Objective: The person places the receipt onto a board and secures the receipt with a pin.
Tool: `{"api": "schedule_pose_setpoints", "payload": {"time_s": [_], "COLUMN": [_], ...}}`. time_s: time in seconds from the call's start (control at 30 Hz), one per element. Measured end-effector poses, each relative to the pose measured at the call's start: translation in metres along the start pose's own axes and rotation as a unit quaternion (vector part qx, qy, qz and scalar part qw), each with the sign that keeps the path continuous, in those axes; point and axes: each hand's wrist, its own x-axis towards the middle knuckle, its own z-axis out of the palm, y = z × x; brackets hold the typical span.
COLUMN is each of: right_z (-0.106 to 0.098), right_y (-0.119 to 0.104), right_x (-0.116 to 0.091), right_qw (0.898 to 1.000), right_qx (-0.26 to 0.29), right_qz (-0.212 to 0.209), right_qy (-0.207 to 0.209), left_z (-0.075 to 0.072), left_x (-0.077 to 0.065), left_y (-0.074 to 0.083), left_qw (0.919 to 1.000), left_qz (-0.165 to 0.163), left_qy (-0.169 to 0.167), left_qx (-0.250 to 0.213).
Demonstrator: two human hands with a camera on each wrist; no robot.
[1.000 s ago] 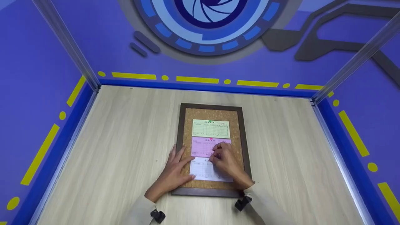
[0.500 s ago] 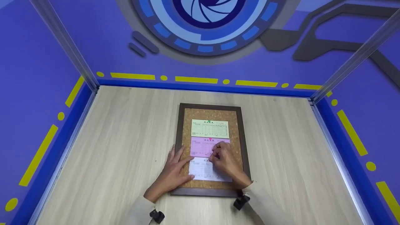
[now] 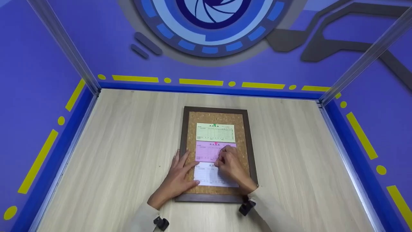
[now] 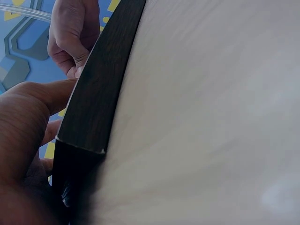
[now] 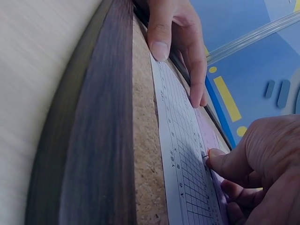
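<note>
A framed cork board point(image 3: 219, 117) lies on the table, bearing a green slip point(image 3: 215, 134), a pink slip point(image 3: 204, 153) and a white slip point(image 3: 206, 177) one below another. My right hand point(image 3: 232, 166) pinches a small pin point(image 5: 206, 156) at the white slip's top edge; its head is mostly covered by thumb and fingers. My left hand point(image 3: 178, 178) rests spread at the left side, thumb and index finger touching the white slip's left corners, other fingers over the frame point(image 4: 96, 89). A green pushpin point(image 3: 214, 124) and a red pushpin point(image 3: 216, 143) sit atop the upper two slips.
The pale wooden table point(image 3: 135, 129) extends around the board on all sides. Blue printed panels point(image 3: 267, 71) wall it in at the back, left and right, with metal posts point(image 3: 69, 42) in the corners. Each wrist wears a small black camera point(image 3: 161, 223).
The head view has shifted slightly, so the scene sits a little further left. Both hands keep their places on the board, and the right hand still pinches the pin at the white slip.
</note>
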Motion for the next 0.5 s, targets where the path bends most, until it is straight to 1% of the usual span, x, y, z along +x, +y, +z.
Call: {"api": "schedule_pose_setpoints", "payload": {"time_s": [0.1, 0.23, 0.33, 0.5], "right_z": [0.005, -0.001, -0.009, -0.013], "right_y": [0.007, -0.006, -0.021, -0.032], "right_x": [-0.001, 0.0, 0.001, 0.001], "right_qw": [1.0, 1.0, 1.0, 0.997], "right_qx": [0.005, 0.0, -0.019, -0.049], "right_qz": [0.011, 0.01, 0.012, 0.043], "right_qy": [0.004, 0.004, -0.008, -0.032], "left_z": [0.0, -0.001, -0.002, -0.001], "left_x": [0.0, -0.001, -0.001, -0.001], "left_y": [0.001, 0.002, 0.002, 0.002], "left_qw": [1.0, 1.0, 0.9999, 1.0], "left_qz": [0.0, -0.006, -0.009, -0.008], "left_qy": [0.001, -0.004, -0.005, -0.002], "left_qx": [0.0, -0.005, -0.006, -0.002]}}
